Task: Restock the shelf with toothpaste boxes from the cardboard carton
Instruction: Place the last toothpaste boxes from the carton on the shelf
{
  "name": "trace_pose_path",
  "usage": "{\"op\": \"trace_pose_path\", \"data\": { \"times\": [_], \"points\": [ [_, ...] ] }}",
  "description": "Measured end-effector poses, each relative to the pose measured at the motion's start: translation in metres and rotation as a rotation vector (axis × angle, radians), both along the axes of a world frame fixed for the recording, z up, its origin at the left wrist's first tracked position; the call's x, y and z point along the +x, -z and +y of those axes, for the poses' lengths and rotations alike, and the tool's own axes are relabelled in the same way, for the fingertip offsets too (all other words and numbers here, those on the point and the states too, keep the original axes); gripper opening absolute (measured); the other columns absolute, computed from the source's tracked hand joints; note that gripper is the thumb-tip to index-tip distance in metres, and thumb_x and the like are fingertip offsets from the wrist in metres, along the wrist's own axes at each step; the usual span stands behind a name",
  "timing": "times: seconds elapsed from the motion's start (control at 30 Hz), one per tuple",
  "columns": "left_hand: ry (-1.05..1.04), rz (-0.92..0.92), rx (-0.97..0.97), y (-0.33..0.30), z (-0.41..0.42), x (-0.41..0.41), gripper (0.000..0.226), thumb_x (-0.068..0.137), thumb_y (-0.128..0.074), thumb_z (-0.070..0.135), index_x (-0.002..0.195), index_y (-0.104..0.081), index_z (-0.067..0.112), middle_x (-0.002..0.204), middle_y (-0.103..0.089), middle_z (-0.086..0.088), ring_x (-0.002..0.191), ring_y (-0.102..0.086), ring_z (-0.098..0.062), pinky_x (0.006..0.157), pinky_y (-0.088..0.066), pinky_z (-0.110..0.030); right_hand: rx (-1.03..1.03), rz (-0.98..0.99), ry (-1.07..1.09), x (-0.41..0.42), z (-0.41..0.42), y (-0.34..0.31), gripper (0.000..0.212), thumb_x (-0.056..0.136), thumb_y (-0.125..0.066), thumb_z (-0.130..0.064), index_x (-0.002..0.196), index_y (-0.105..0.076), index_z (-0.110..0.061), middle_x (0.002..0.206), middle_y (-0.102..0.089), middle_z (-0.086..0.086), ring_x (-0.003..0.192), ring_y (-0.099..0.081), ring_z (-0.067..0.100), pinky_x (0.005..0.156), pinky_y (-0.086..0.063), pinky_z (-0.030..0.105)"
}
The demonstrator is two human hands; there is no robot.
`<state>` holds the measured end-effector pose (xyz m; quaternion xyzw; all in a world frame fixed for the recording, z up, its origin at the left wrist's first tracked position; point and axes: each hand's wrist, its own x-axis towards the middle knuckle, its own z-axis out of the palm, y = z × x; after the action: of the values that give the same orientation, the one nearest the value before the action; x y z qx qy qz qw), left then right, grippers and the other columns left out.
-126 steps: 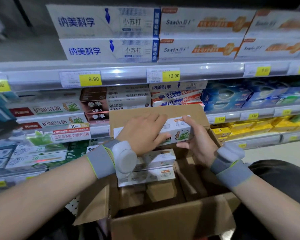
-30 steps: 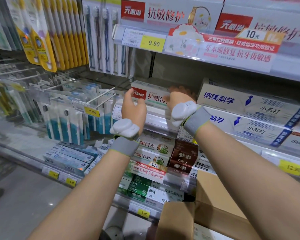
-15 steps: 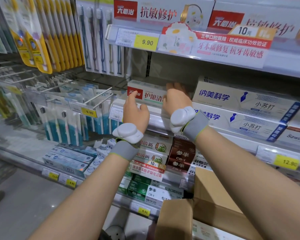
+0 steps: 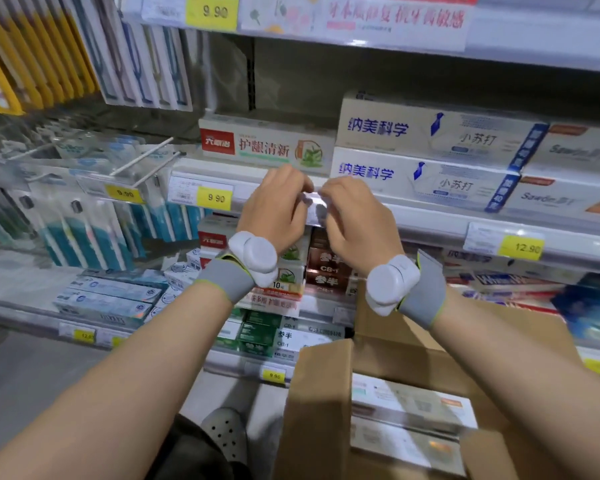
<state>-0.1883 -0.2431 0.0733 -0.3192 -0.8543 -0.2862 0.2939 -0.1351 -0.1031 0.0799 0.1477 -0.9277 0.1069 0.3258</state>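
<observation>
- resting on the shelf, just above the two hands: one toothpaste box with a red patch and green leaves
- left hand at the shelf's front rail, fingers curled, tips pinching a small white tag
- right hand just beside it, fingers curled onto the same tag
- low on the right, an open cardboard carton with more boxes lying flat inside
- blue and white boxes stacked next to the toothpaste box
</observation>
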Motion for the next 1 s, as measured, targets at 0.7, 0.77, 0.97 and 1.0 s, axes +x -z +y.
{"op": "trace_pose_path", "data": {
  "times": [0.7,0.77,0.97,1.0],
  "points": [
    [0.632,-0.026,-0.665,0.046,0.087,0.074,0.029,0.081,-0.038,0.024,0.095,-0.059,0.011,0.086,-0.06,-0.006,0.076,-0.057,-0.029,0.058,-0.049,-0.036,0.116,-0.212,-0.017,0.138,0.137,0.096,0.031,0.086,-0.039,-0.017,0.095,-0.065,-0.002,0.1,-0.065,0.012,0.091,-0.052,0.024,0.073,-0.043,0.032],
    [0.665,-0.061,-0.708,0.05,0.093,0.079,0.029,0.08,-0.037,0.025,0.093,-0.059,0.011,0.086,-0.061,-0.005,0.075,-0.059,-0.027,0.057,-0.046,-0.03,0.139,-0.248,-0.018,0.15,0.145,0.105,0.032,0.084,-0.039,-0.018,0.096,-0.065,-0.004,0.098,-0.065,0.01,0.089,-0.053,0.024,0.071,-0.043,0.031],
    [0.742,-0.142,-0.782,0.072,0.107,0.098,0.04,0.082,-0.029,0.034,0.097,-0.061,0.014,0.093,-0.065,-0.001,0.082,-0.061,-0.024,0.065,-0.052,-0.037,0.177,-0.273,0.013,0.179,0.166,0.132,0.021,0.081,-0.046,-0.014,0.082,-0.066,-0.008,0.08,-0.064,0.007,0.07,-0.06,0.026,0.051,-0.049,0.033],
    [0.732,-0.154,-0.823,0.076,0.109,0.099,0.046,0.082,-0.025,0.038,0.099,-0.06,0.015,0.095,-0.064,0.0,0.085,-0.061,-0.024,0.067,-0.052,-0.039,0.174,-0.282,0.016,0.18,0.166,0.135,0.019,0.081,-0.047,-0.014,0.08,-0.065,-0.009,0.077,-0.062,0.006,0.067,-0.059,0.025,0.047,-0.047,0.032]
  ]
}}
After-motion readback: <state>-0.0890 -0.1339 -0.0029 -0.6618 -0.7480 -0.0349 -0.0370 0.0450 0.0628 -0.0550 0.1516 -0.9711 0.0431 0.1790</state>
